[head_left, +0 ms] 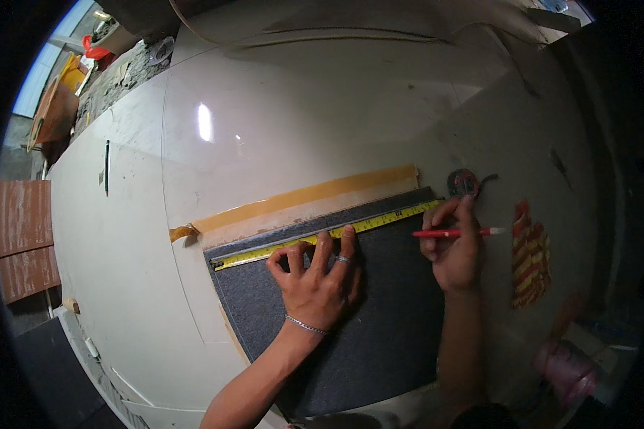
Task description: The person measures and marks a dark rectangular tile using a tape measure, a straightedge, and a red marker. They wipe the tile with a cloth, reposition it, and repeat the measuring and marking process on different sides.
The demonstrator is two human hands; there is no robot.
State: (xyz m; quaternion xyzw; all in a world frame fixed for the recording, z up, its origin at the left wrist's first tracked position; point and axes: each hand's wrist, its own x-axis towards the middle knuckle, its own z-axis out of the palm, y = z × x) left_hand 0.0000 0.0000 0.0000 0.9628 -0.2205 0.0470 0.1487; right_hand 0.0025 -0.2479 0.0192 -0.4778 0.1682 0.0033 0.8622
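Observation:
A dark grey, rough-faced slab [379, 336] lies on a pale floor in front of me. Along its far part runs the yellow blade of a tape measure [386, 218], tilted slightly up toward the right. My left hand [315, 282], with a ring and a bracelet, presses its fingertips on the blade, index finger and thumb curled close together. My right hand [454, 247] grips a slim red pen [440, 233], held nearly level over the slab's right edge. Just beyond that hand sits the black and red tape case [463, 183].
Brownish adhesive tape [308, 193] borders the slab's far side. A dark pencil [107, 168] lies at left. To the right is a crumpled red-and-yellow striped wrapper [531, 257]. Reddish-brown panels [25, 239] and an orange tub [56, 107] stand far left; a cable [336, 39] crosses the back.

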